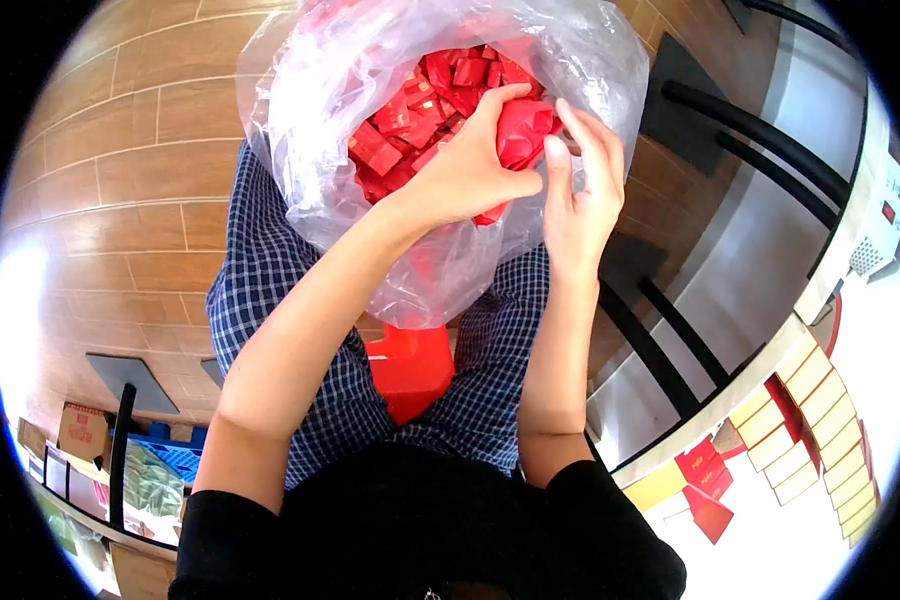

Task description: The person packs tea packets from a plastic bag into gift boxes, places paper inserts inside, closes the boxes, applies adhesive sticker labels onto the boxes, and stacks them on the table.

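Note:
A large clear plastic bag [300, 140] stands open in front of my knees, with many small red packets [375, 148] inside. Over its right side, my left hand [470, 165] curves its thumb and fingers around a red packet [523, 133]. Close beside it on the right is my right hand [585, 185], its fingers apart and raised, the fingertips near the packet's right edge. Nothing shows in the grip of my right hand. Part of another red piece shows beneath my left hand.
Below the bag, a red stool [410, 370] shows between my legs. Black table legs [760, 150] stand at the right, by a table with yellow and red boxes [770, 440]. Cardboard boxes [83, 432] and a blue crate [175, 455] are at the lower left.

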The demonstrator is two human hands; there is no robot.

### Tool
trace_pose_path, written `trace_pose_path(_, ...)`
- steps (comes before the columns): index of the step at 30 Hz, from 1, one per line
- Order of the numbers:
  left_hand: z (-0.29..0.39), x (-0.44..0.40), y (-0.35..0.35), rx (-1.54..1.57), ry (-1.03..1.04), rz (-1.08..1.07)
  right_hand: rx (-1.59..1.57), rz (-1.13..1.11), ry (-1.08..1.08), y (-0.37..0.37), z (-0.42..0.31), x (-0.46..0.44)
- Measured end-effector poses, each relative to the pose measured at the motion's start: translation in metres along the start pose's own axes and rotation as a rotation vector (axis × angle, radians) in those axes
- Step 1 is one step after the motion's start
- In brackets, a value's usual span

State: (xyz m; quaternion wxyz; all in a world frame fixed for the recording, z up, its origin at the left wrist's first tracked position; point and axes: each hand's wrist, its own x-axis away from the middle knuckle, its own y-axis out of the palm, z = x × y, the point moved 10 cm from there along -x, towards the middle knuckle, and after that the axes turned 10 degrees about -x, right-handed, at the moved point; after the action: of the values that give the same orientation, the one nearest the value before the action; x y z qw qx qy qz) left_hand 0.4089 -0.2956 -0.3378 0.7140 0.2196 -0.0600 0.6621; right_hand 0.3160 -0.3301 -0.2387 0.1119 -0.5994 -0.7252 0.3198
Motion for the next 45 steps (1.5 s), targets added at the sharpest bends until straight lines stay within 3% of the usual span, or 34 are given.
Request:
trace_pose_path(2, -0.001, 0.0, 0.0, -0.018, 0.01, -0.005, 0.047, -0.118, 0.028, 0.007, 0.005, -0.007)
trace_pose_path(5, 0.001, 0.004, 0.003, -0.364, 0.008, -0.046, 0.149, -0.207, -0.061, 0.008, -0.003, -0.019)
trace_pose_path(8, 0.002, 0.005, 0.005, -0.418, 0.024, -0.041, 0.212, -0.261, -0.078, 0.011, -0.006, -0.022)
trace_pose_path(13, 0.001, 0.006, 0.008, -0.39, 0.054, -0.021, 0.287, -0.202, -0.091, 0.015, -0.006, -0.019)
trace_pose_path(16, 0.001, 0.007, 0.008, -0.305, 0.051, -0.009, 0.118, -0.166, 0.078, 0.011, 0.008, -0.018)
trace_pose_path(18, 0.002, 0.007, 0.008, -0.231, 0.039, -0.001, 0.135, -0.236, -0.138, 0.016, -0.011, -0.019)
trace_pose_path(22, 0.001, 0.01, 0.01, -0.124, -0.067, -0.088, 0.081, -0.275, -0.057, 0.016, -0.006, -0.018)
trace_pose_path(27, 0.012, 0.011, 0.012, -0.218, 0.114, -0.062, 0.097, -0.239, -0.111, 0.013, -0.012, -0.017)
trace_pose_path(33, 0.009, 0.01, 0.016, -0.205, 0.082, -0.104, 0.169, -0.205, -0.12, 0.013, -0.01, -0.017)
trace_pose_path(36, 0.003, 0.009, 0.015, -0.232, 0.026, -0.112, 0.17, -0.171, -0.077, 0.01, -0.005, -0.015)
trace_pose_path(39, -0.012, 0.007, 0.007, -0.234, -0.094, -0.056, 0.071, -0.117, 0.115, -0.001, 0.008, -0.011)
trace_pose_path(44, -0.013, 0.006, -0.004, -0.296, -0.087, 0.09, -0.011, -0.007, 0.29, -0.008, 0.041, 0.012)
trace_pose_path(45, -0.011, 0.007, -0.007, -0.293, -0.073, 0.131, -0.146, 0.018, 0.43, -0.002, 0.065, 0.022)
